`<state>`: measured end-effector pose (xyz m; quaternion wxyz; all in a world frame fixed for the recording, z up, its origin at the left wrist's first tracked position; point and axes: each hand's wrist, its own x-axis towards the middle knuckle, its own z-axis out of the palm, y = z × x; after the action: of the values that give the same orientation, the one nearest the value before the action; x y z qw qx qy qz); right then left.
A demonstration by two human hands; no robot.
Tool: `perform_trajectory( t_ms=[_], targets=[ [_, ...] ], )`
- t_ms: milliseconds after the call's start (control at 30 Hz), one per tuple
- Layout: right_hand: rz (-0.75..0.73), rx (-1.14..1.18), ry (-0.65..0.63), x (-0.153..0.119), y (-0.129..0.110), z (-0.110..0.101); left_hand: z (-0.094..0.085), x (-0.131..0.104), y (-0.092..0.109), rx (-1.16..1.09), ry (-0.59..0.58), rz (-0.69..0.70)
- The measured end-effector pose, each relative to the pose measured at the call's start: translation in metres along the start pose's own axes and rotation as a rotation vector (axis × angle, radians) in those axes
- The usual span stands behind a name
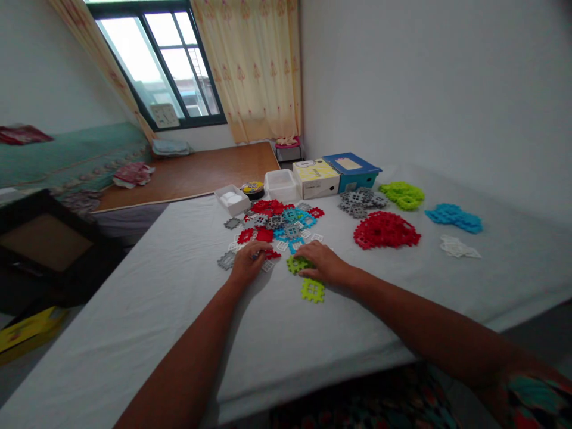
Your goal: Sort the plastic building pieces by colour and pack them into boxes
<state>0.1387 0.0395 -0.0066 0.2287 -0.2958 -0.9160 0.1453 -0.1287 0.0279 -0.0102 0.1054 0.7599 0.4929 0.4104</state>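
A mixed heap of flat, notched waffle-block tiles [276, 221] in red, grey, blue and white lies on the white sheet ahead of my hands. My left hand [247, 261] rests at the heap's near left edge, fingers bent and apart, beside a red tile [272, 254]. A grey tile [226, 260] lies just left of it. My right hand [324, 262] has its thumb and fingers around a lime-green tile [295, 265], part of which they hide. A second lime-green tile [313, 290] lies flat just below that hand.
To the right are single-colour piles: grey [360, 202], green [402, 195], red [386, 230], blue [453, 217] and white [459, 246]. Behind the heap stand a white box [232, 199], a round tin [253, 189], a clear tub [280, 185], a yellow box [316, 177] and a blue box [351, 170].
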Motion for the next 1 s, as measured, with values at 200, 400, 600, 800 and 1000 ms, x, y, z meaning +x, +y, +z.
perform_trajectory(
  t_ms=[200,400,600,800,1000],
  targets=[
    [0.016,0.103,0.056,-0.004,0.010,-0.003,0.000,0.001,-0.002,0.010,-0.016,0.030],
    [-0.029,0.199,0.133,-0.011,0.010,-0.021,-0.003,0.003,-0.006,0.015,-0.092,0.040],
    [0.153,0.045,0.306,-0.036,0.057,-0.089,-0.003,0.003,-0.009,0.031,-0.103,0.042],
    [0.678,-0.236,0.563,-0.084,0.160,-0.164,-0.002,0.004,-0.010,0.055,-0.125,0.051],
    [0.985,-0.442,0.637,-0.118,0.217,-0.194,-0.002,0.004,-0.011,0.060,-0.126,0.057]
  ],
)
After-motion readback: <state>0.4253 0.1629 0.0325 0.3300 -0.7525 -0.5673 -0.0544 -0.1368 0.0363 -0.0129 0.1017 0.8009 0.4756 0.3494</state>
